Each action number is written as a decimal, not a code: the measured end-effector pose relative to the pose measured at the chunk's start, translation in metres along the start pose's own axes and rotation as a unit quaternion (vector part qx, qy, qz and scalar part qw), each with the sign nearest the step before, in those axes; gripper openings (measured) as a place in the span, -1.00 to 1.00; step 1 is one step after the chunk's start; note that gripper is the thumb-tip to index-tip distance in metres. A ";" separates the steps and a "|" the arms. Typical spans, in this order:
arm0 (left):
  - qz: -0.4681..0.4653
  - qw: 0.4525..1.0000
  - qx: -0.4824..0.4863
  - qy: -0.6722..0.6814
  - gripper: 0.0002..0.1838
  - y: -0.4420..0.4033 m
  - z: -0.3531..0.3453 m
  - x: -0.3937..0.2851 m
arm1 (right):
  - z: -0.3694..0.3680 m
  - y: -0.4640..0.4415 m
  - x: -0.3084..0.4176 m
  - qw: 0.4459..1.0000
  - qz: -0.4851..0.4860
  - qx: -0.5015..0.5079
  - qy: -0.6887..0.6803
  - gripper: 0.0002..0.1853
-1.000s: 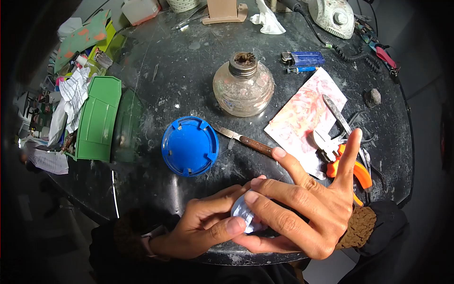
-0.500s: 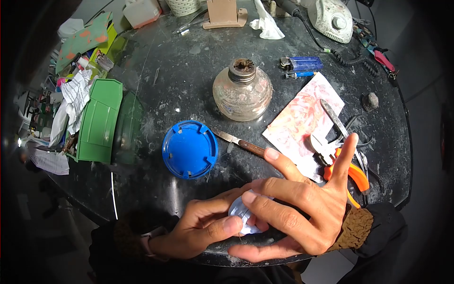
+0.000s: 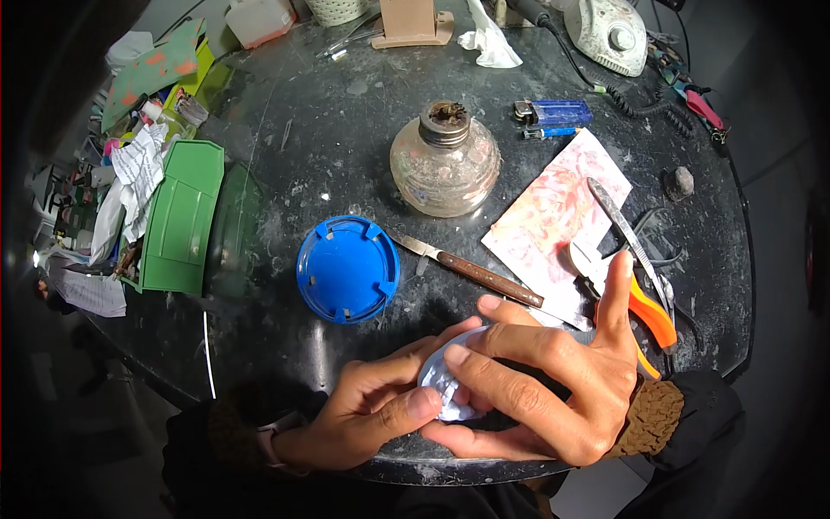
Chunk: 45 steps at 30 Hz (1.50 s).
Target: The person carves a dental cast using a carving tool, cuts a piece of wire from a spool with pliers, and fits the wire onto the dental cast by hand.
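Observation:
A small pale blue plaster model point(image 3: 443, 387), with teeth-like bumps on its surface, sits between my two hands near the table's front edge. My left hand point(image 3: 373, 400) grips its left side, the thumb on the near face and the fingers curled behind. Over its right side lies my right hand point(image 3: 553, 381), with fingertips pressed on the top and the little finger raised. Both hands hide much of the model. Beyond them are a wooden-handled knife point(image 3: 480, 275) and a round blue lid point(image 3: 347, 270), both lying on the table.
A glass spirit lamp point(image 3: 445, 169) stands mid-table. To the right lie a stained paper sheet point(image 3: 553, 203), orange-handled pliers point(image 3: 650, 316), a metal tool point(image 3: 618, 216) and blue lighters point(image 3: 558, 113). A green bin point(image 3: 180, 221) is at left. A motor unit point(image 3: 609, 39) stands at back right.
The model has turned in my hands, showing more of its bumpy face. My right hand's raised little finger has dropped lower and left, uncovering more of the knife handle.

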<state>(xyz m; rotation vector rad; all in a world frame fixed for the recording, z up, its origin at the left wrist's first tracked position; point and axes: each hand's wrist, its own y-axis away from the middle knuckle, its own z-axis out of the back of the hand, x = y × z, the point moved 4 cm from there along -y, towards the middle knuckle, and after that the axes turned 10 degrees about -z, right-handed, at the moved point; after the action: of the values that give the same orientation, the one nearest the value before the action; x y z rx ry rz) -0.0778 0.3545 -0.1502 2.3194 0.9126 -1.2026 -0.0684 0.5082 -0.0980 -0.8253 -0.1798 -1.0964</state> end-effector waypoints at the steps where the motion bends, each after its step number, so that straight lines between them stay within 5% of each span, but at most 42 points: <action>1: 0.007 1.000 -0.003 0.001 -0.43 0.000 0.000 0.000 | 0.001 0.000 0.000 1.000 -0.003 0.005 -0.001 -0.50; 20: 0.067 0.997 -0.040 -0.018 -0.54 -0.002 -0.006 -0.006 | 0.004 -0.002 0.000 1.000 0.001 0.011 -0.019 -0.28; 23: 0.040 0.999 0.001 0.023 -0.42 -0.002 -0.005 -0.008 | 0.004 -0.002 0.001 1.000 0.000 0.008 -0.021 -0.31; 35: 0.013 0.999 0.026 0.037 -0.42 -0.001 -0.001 -0.002 | 0.000 0.001 0.002 1.000 -0.002 0.013 -0.005 -0.59; 45: 0.015 0.997 0.009 0.081 -0.42 0.000 -0.002 0.000 | 0.003 -0.003 0.008 0.999 -0.026 0.002 0.022 -0.62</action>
<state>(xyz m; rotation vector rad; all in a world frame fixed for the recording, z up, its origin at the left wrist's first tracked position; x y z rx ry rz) -0.0766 0.3561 -0.1489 2.4648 0.9201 -1.0268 -0.0661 0.5035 -0.0905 -0.7961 -0.1678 -1.1625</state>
